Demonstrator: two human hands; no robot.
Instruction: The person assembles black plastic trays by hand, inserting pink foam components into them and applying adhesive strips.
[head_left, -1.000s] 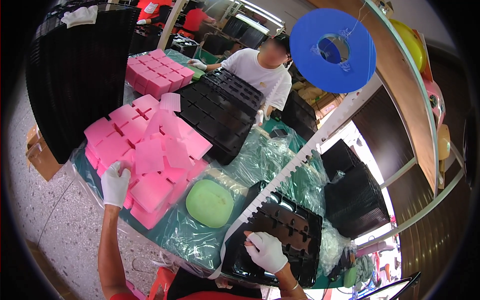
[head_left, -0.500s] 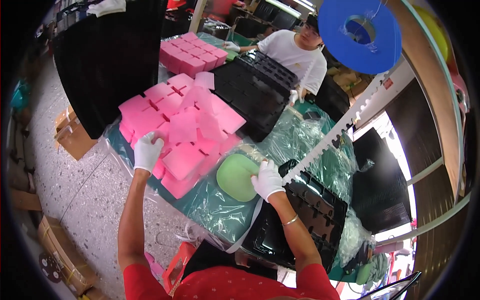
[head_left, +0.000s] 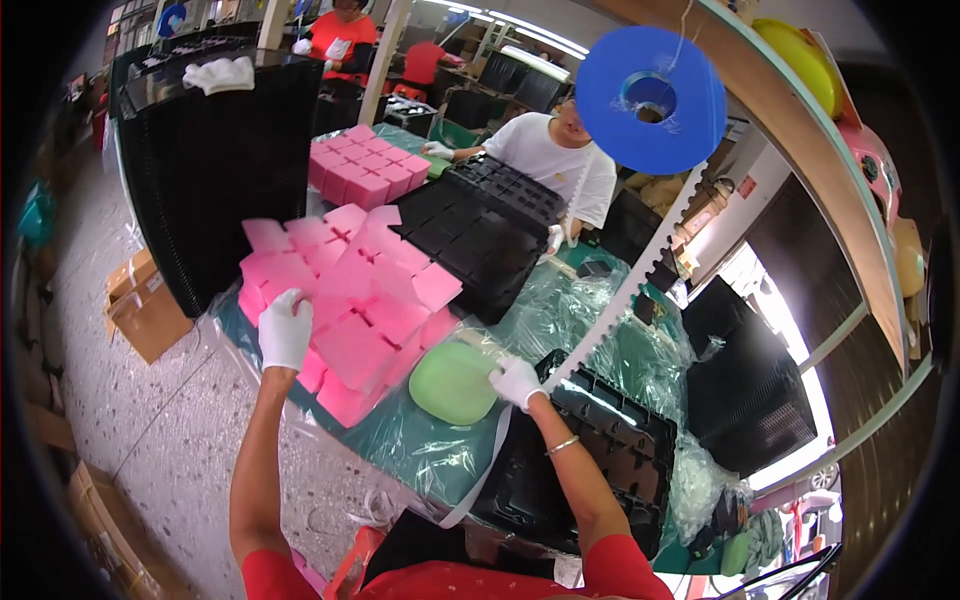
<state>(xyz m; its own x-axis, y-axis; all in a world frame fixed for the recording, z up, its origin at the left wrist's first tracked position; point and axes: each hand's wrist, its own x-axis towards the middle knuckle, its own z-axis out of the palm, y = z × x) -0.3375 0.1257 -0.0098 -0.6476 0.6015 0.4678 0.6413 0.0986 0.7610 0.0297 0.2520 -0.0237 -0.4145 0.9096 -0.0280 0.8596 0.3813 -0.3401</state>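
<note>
My left hand (head_left: 286, 332), in a white glove, is at the near left edge of a heap of pink foam pieces (head_left: 360, 345). Its thumb and fingers close at the edge of a foam piece. The pieces are slit into blocks and overlap loosely, some blurred. My right hand (head_left: 518, 382), gloved too, has curled fingers at the right edge of a rounded green foam pad (head_left: 453, 384). Whatever its fingertips hold is hidden. Beyond the heap lies a black slotted plastic panel (head_left: 475, 235), and a black moulded tray (head_left: 600, 450) sits under my right forearm.
A neat pink foam stack (head_left: 368, 175) stands farther back. Across the table is a person in a white shirt (head_left: 545, 145) with gloved hands. A blue reel (head_left: 650, 100) hangs above a notched white strip (head_left: 625, 290). Clear film (head_left: 540, 305) covers the table. Left stands a tall black panel (head_left: 215, 180).
The view has tilted up, showing more of the room behind. The upper pink foam pieces have shifted and spread. Both hands stay beside the same things.
</note>
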